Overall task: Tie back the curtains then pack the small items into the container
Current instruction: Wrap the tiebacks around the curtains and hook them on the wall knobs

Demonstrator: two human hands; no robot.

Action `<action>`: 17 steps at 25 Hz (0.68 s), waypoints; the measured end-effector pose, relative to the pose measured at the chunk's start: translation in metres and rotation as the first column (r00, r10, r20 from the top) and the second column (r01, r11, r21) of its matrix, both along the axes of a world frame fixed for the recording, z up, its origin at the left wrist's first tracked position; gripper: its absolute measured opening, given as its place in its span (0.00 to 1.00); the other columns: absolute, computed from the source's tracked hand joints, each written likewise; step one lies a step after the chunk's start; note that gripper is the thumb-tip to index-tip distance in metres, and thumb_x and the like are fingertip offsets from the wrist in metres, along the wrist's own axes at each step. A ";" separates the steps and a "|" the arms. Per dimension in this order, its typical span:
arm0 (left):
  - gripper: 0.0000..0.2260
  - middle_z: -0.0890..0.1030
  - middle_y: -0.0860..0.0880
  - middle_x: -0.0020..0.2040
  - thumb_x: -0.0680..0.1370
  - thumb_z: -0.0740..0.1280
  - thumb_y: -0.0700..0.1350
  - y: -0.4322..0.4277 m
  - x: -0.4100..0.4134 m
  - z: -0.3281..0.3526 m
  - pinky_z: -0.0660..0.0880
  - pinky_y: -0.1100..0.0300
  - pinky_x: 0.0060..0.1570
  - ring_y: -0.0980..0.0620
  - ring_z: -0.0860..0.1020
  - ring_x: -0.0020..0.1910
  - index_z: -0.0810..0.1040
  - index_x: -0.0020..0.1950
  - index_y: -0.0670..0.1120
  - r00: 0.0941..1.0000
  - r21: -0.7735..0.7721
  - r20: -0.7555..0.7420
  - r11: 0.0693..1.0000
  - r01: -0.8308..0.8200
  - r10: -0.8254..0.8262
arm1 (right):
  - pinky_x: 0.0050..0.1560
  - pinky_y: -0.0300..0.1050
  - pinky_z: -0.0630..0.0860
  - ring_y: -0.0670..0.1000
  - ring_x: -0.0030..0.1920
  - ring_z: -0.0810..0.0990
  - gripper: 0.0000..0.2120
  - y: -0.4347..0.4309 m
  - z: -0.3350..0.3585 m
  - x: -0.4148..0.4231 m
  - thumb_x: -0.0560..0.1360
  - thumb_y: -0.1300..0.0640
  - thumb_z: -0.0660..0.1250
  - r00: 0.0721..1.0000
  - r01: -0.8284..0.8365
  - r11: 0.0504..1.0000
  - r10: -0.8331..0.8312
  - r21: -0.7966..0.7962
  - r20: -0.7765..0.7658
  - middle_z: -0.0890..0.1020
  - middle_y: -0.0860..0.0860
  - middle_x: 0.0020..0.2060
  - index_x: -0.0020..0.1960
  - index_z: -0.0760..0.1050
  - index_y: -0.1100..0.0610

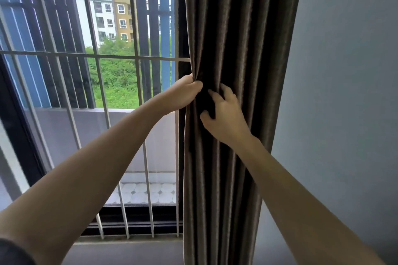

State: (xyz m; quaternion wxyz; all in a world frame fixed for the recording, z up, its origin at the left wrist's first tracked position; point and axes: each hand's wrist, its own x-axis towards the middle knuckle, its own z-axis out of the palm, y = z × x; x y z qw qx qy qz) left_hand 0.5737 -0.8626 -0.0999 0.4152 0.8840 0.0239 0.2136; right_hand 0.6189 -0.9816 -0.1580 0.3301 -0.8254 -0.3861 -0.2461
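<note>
Daylight came through a barred window (90, 56) beside a grey wall (344, 71). Between them hung the dark curtain (241, 28), gathered into folds. Its window-side edge was clamped in the left hand (183, 92); the right hand (226, 116) was pressed into the folds, fingers curled on fabric.

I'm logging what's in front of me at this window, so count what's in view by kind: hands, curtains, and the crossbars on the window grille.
Hands: 2, the left hand and the right hand, both on the curtain
Curtains: 1, the dark curtain
Grille crossbars: 1, the crossbar
Total: 4
</note>
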 end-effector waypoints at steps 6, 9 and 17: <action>0.14 0.65 0.51 0.32 0.78 0.52 0.35 0.006 0.003 0.001 0.62 0.63 0.32 0.56 0.64 0.30 0.65 0.35 0.47 0.999 0.016 -0.035 1.000 0.027 -0.027 | 0.67 0.33 0.56 0.49 0.71 0.63 0.29 -0.010 -0.042 -0.012 0.76 0.58 0.62 0.972 -0.203 0.979 0.198 -0.027 -0.124 0.58 0.50 0.75 0.74 0.58 0.58; 0.14 0.67 0.51 0.33 0.78 0.51 0.36 0.003 0.008 0.000 0.63 0.61 0.34 0.54 0.65 0.32 0.67 0.36 0.48 0.999 0.027 -0.038 0.999 0.032 -0.031 | 0.65 0.30 0.58 0.47 0.70 0.65 0.29 -0.013 -0.069 -0.014 0.76 0.57 0.61 0.955 -0.240 0.968 0.222 -0.073 -0.195 0.55 0.46 0.76 0.75 0.57 0.56; 0.06 0.70 0.51 0.35 0.71 0.58 0.41 -0.003 0.013 -0.001 0.67 0.59 0.36 0.53 0.69 0.33 0.70 0.40 0.52 0.993 -0.176 -0.059 0.980 0.088 -0.100 | 0.59 0.17 0.46 0.43 0.72 0.59 0.29 -0.007 -0.084 -0.013 0.76 0.58 0.61 0.947 -0.267 0.957 0.240 -0.111 -0.214 0.54 0.46 0.76 0.75 0.57 0.56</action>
